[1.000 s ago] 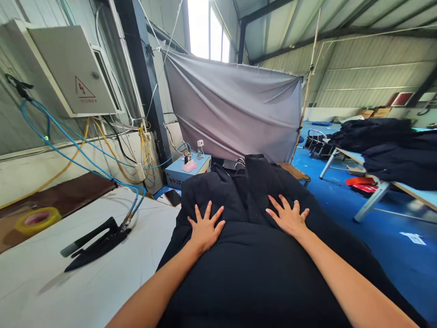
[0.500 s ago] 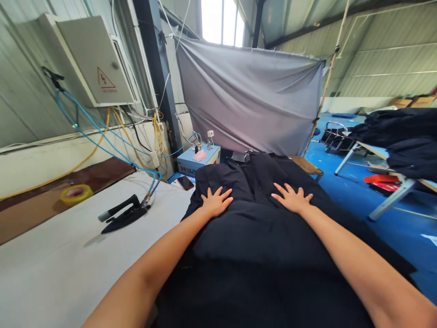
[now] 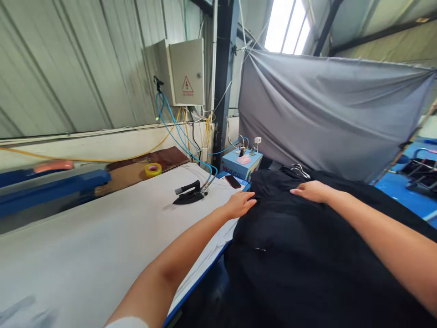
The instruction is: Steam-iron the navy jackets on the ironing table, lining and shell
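Observation:
A large dark garment (image 3: 290,237), black or navy, lies spread in front of me, with several white-metal hanger hooks (image 3: 300,171) showing at its far end. At the garment's left edge, my left hand (image 3: 241,204) touches the cloth, fingers stretched forward and the thumb apart. My right hand (image 3: 312,191) rests on or just over the far part of the garment, its fingers pointing left and partly hidden from me. Neither hand shows a clear grip on the cloth. Left of the garment, a black iron (image 3: 189,193) with blue hoses lies on a white-covered table (image 3: 112,246).
A phone (image 3: 233,181) lies beyond my left hand, near a blue machine box (image 3: 242,159) with a pink cloth on top. Yellow tape (image 3: 153,170) sits at the table's back edge. A grey curtain (image 3: 324,109) hangs behind, and an electrical cabinet (image 3: 187,73) is on the wall.
My view has turned left, so the iron and table sit more centrally. Both hands, earlier spread flat on the garment, have shifted; the left is now at its left edge, with fingers closer together.

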Available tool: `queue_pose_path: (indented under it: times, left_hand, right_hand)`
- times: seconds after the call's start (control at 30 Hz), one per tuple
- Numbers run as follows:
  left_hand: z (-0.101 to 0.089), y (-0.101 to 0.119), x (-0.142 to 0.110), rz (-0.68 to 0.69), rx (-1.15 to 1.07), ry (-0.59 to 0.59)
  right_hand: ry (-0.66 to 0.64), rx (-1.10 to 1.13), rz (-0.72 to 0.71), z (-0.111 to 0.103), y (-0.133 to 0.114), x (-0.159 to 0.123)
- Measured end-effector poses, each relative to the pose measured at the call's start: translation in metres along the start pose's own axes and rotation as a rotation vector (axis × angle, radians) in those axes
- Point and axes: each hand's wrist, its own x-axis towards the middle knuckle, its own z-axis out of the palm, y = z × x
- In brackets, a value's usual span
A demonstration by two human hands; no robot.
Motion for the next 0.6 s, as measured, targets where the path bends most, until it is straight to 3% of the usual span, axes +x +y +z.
queue_pose_path:
  times: [0.1, 0.2, 0.3, 0.43, 0.6]
  left_hand:
    - [-0.034, -0.037, -0.045, -0.079, 0.025, 0.047]
    - [-0.062, -0.078, -0.087, -0.142, 0.060, 0.120]
    - [-0.078, -0.117, -0.119, -0.245, 0.074, 0.225]
    - [-0.079, -0.165, -0.147, -0.372, 0.064, 0.351]
    - [-0.066, -0.213, -0.159, -0.512, -0.077, 0.335]
  right_hand:
    - [-0.160, -0.102, -0.192, 0.005, -0.094, 0.009]
    - [-0.144, -0.108, -0.239, 0.026, -0.183, 0.020]
    - [-0.123, -0.028, -0.232, 0.060, -0.251, 0.039]
    - [-0.106, 0.037, -0.140, 0.112, -0.302, 0.078]
    - [-0.098, 0.132, 0.040, 0.172, -0.318, 0.136]
